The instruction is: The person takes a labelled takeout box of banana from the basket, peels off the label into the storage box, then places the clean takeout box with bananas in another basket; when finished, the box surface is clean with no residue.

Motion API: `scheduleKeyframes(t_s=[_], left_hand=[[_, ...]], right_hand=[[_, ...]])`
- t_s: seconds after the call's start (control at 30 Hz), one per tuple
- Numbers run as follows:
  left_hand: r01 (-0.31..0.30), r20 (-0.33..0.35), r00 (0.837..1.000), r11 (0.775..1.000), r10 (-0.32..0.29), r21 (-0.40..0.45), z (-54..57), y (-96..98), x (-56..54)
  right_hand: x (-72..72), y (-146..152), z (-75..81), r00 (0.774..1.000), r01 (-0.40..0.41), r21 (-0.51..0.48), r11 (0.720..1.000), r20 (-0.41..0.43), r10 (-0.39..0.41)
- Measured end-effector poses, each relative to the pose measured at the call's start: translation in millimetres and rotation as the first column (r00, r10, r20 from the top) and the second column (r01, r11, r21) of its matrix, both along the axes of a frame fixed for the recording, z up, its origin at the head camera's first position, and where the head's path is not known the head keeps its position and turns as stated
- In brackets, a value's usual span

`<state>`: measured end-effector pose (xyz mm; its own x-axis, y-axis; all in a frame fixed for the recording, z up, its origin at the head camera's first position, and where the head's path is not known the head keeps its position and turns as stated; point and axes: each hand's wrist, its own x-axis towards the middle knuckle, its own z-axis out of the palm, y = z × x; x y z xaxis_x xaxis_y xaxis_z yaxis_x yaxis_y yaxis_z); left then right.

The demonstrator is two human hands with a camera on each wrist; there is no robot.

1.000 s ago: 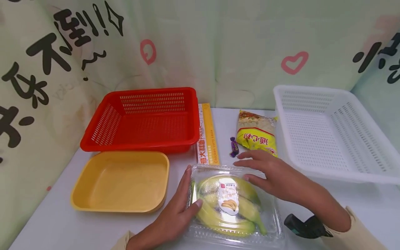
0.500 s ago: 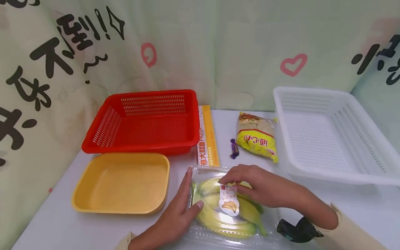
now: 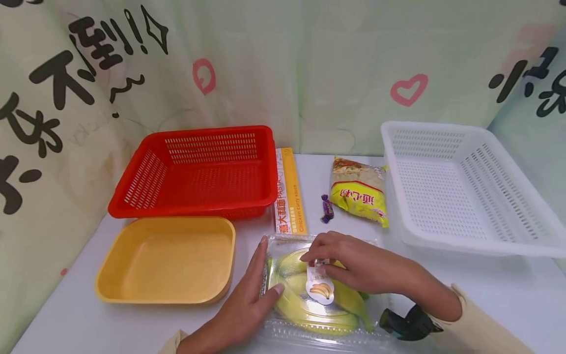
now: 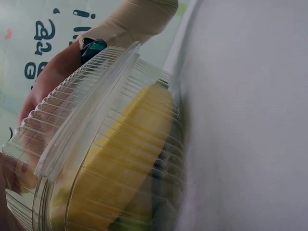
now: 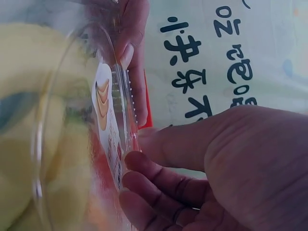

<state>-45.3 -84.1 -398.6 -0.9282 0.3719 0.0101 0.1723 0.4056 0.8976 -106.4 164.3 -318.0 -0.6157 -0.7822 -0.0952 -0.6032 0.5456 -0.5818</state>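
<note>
Bending over a clear plastic box (image 3: 287,238), the right hand (image 3: 351,258) touched its white label (image 3: 319,289) while the left hand (image 3: 245,302) lay along its left side.
The box sat on the white table (image 3: 66,319), to the right of a yellow tray (image 3: 168,260), with bananas (image 3: 294,307) showing through its top. The left fingers were straight against the wall, thumb spread over the top. The right fingers were curled, tips and thumb close at the label's upper end; whether they pinched it, I could not tell. Behind lay a pasta carton (image 3: 292,196), a purple-wrapped sweet (image 3: 326,209) and a yellow bag (image 3: 359,192), between a red basket (image 3: 208,182) and a white basket (image 3: 442,196).
</note>
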Motion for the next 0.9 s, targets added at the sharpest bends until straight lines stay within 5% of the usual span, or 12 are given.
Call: scheduleKeyframes(t_s=[0.9], left_hand=[[-0.006,0.018,1.0,1.0,0.006,-0.003,2.4,0.6,0.1]], right_hand=[[-7.8,-3.7,-8.2,0.999,0.041,-0.014,0.999,-0.012,-0.041]])
